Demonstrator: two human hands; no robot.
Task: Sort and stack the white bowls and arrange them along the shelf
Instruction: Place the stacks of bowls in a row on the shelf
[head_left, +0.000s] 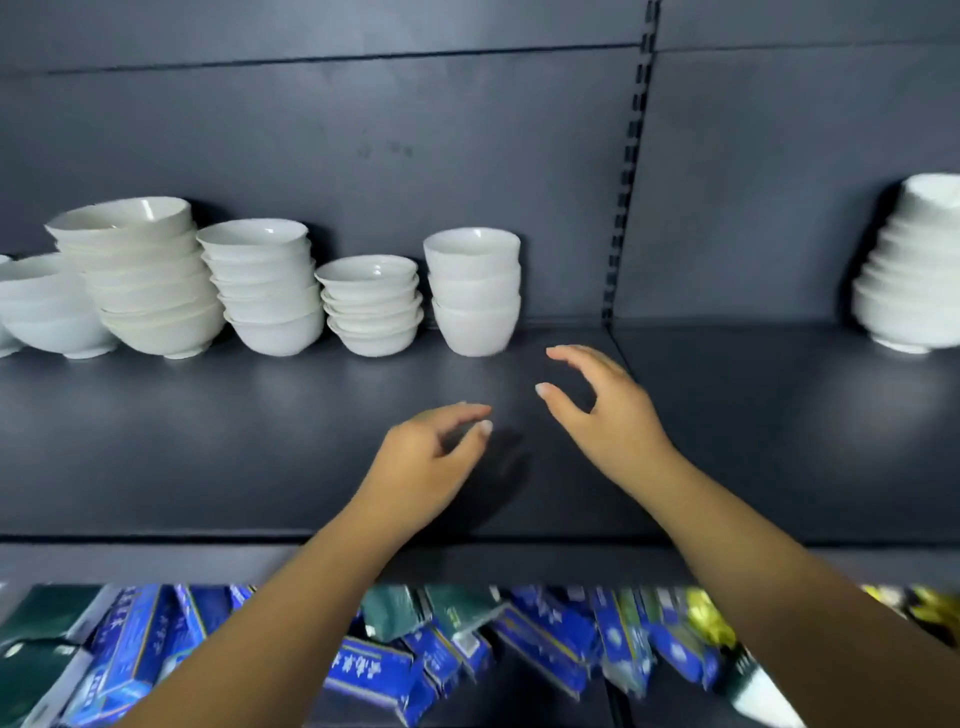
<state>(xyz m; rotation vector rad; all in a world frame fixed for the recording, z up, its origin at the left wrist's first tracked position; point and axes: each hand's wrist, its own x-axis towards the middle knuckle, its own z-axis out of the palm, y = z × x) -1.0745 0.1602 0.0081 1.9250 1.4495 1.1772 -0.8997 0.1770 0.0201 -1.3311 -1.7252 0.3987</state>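
Several stacks of white bowls stand along the back of a dark shelf (260, 441). From the left: a low stack (49, 306), a tall leaning stack (143, 275), a medium stack (265, 286), a short stack of small bowls (371, 306), and a stack of three deep cups (474, 291). Another stack (914, 270) stands at the far right. My left hand (431, 462) and my right hand (608, 410) hover over the shelf just in front of the deep cups, fingers loosely spread, holding nothing.
A slotted upright (626, 182) divides the back panel, and a seam runs down the shelf below it. Bare shelf lies between the cups and the far right stack. The shelf below holds several blue and green packages (545, 649).
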